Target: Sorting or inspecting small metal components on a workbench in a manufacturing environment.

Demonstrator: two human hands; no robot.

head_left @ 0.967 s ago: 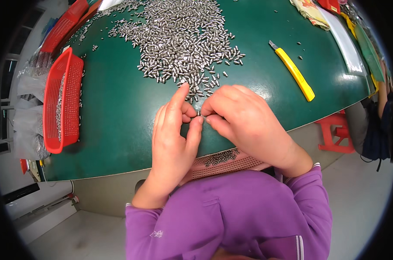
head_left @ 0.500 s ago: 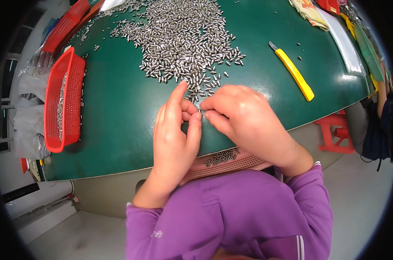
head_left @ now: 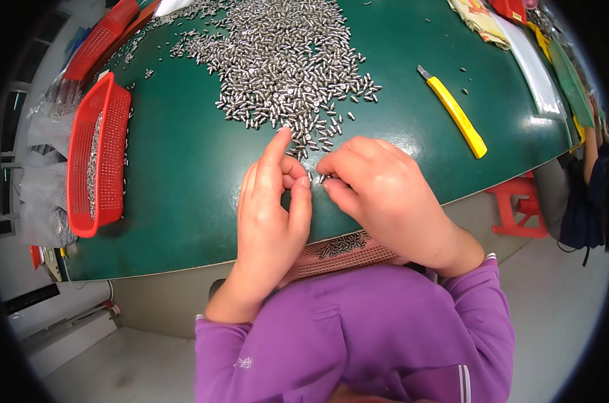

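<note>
A big heap of small silvery metal pins with pointed ends (head_left: 284, 60) spreads over the green table (head_left: 177, 201), thinning out toward me. My left hand (head_left: 267, 201) is at the near tip of the heap. Its index finger points up to the pins, while the thumb and curled fingers pinch one small metal pin (head_left: 309, 177). Just right of it, my right hand (head_left: 378, 181) is closed, thumb and forefinger gripping another small metal pin (head_left: 323, 178). The two pins are a short way apart.
A red basket (head_left: 120, 161) holding metal parts stands at the left. To the right lies a yellow utility knife (head_left: 455, 117), blade out. Below the table's near edge, a pink basket (head_left: 311, 267) holds more pins. A red stool (head_left: 519, 208) stands at the right.
My right hand has moved slightly right, away from the left fingertips, and a pin now shows between its thumb and forefinger. My left hand has hardly moved.
</note>
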